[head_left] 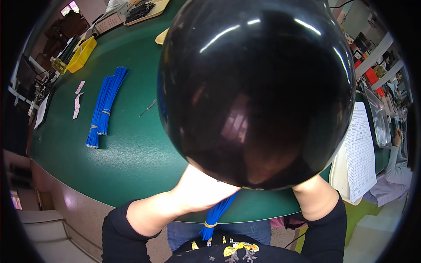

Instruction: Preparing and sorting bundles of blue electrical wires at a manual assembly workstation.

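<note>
A large glossy black dome (258, 96), shaped like a lamp shade, fills the middle of the head view and hides most of what my hands do. My left hand (204, 193) reaches under its lower left edge, brightly lit, with the fingers out of sight. A bundle of blue wires (221, 210), tied with a tan band, extends from beside that hand toward my lap, past the table edge. Whether the left hand grips it cannot be seen. Only the wrist and heel of my right hand (309, 186) show below the dome's lower right edge; its fingers are hidden.
Two banded bundles of blue wires (105, 107) lie on the green table (136, 149), near pink paper strips (76, 105) and a thin pointed tool (148, 108). A yellow bin (82, 55) stands far left. Printed sheets (359, 153) rest on a tray at right; another person's arm (397, 160) is beyond.
</note>
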